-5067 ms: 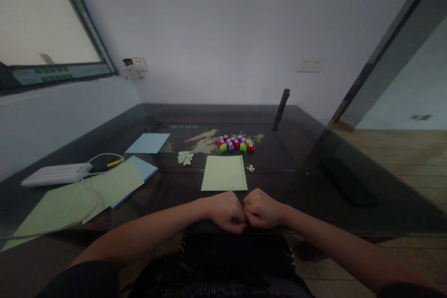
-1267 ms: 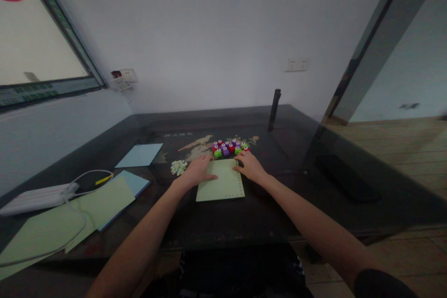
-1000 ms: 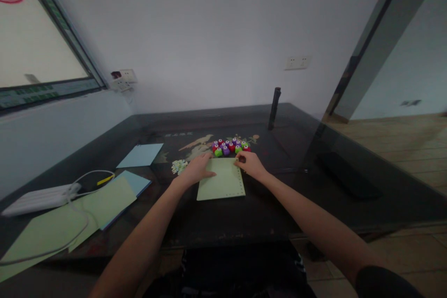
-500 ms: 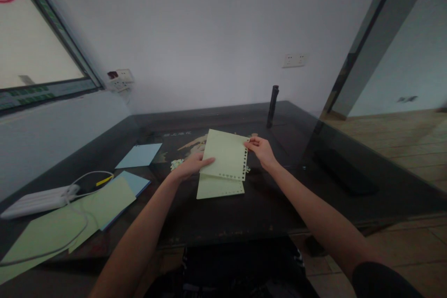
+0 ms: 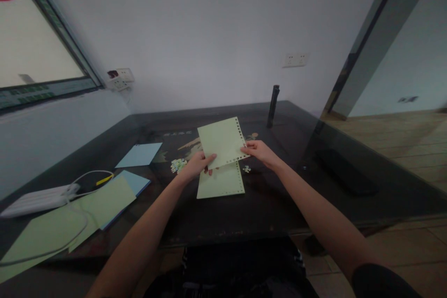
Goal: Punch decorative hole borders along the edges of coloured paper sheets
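Observation:
A pale green sheet of paper point(image 5: 221, 142), with holes punched along two edges, is held up tilted above the table. My left hand point(image 5: 196, 166) grips its lower left corner, thumb on top and fingers underneath. At the lower right edge, my right hand point(image 5: 260, 151) pinches it near the holes. Below lies a second pale green sheet point(image 5: 220, 185), partly covered by the raised one, also with holes along its edges. A small heap of cut paper bits or puzzle-like pieces point(image 5: 177, 165) sits left of my left hand. One similar loose piece point(image 5: 246, 169) lies under my right hand.
On the left are a light blue sheet point(image 5: 139, 154), overlapping green sheets point(image 5: 52, 237), and a white power strip point(image 5: 38, 199) with a cable. A dark cylinder point(image 5: 273, 106) stands at the back; a long black object point(image 5: 344, 172) lies right on the dark table point(image 5: 244, 223).
The held sheet has turned counter-clockwise and risen slightly, uncovering more of the lower sheet. My right hand has shifted from its upper right corner to its lower right edge.

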Demonstrator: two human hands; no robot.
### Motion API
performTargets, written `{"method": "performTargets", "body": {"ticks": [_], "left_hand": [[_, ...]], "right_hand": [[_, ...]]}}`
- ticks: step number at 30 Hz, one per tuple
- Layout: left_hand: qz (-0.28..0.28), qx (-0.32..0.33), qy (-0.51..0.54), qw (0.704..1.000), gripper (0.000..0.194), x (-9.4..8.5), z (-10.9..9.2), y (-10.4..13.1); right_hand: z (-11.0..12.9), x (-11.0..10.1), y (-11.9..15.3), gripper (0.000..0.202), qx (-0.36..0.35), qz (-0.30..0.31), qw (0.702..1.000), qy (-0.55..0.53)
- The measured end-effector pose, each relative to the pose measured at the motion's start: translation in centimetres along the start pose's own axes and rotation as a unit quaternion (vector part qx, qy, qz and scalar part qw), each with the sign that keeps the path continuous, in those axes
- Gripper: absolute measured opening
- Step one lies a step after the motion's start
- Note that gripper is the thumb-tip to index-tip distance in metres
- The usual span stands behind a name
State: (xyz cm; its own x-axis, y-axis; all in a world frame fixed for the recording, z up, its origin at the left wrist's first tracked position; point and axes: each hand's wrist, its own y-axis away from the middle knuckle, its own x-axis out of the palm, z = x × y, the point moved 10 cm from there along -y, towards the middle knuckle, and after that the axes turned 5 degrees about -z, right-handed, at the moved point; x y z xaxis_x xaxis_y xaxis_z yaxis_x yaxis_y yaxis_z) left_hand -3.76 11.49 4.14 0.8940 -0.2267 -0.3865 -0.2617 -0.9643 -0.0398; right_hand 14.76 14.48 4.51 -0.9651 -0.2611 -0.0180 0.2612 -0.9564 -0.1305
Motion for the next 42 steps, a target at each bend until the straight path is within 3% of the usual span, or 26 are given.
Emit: {"method": "performTargets", "body": {"ticks": [17,22,26,29,32,35,42], "left_hand": [[0.055,-0.012,0.058,0.997,0.032,2.1,0.7,0.5],[0.045,-0.017,0.059,0.997,0.032,2.2,0.8,0.7],[0.000,-0.004,0.057,0.998,0.026,1.3,1.1,0.1],[-0.065,0.002,0.056,0.996,0.026,-0.1,1.3,-0.3],[-0.084,0.006,0.037,0.996,0.030,-0.5,1.4,-0.3],[-0.085,-0.001,0.044,0.995,0.034,-0.4,1.5,-0.3],[-0.082,-0.013,0.087,0.993,0.031,0.1,1.3,0.1]], "right_hand": [[-0.1,-0.6,-0.4,0.025,-0.007,0.004,1.000,0.008],[0.0,-0.4,-0.5,0.028,-0.019,0.007,1.000,0.018],[0.6,-2.8,-0.9,0.038,-0.053,-0.081,0.994,0.045],[1.4,-5.3,-0.9,0.041,-0.100,-0.166,0.972,0.135],[2.0,-6.3,-0.7,0.029,-0.150,-0.212,0.925,0.278],[0.8,-5.3,-1.0,0.020,-0.154,-0.186,0.884,0.401],[-1.6,-2.1,-1.0,0.044,-0.159,-0.088,0.834,0.521]]}}
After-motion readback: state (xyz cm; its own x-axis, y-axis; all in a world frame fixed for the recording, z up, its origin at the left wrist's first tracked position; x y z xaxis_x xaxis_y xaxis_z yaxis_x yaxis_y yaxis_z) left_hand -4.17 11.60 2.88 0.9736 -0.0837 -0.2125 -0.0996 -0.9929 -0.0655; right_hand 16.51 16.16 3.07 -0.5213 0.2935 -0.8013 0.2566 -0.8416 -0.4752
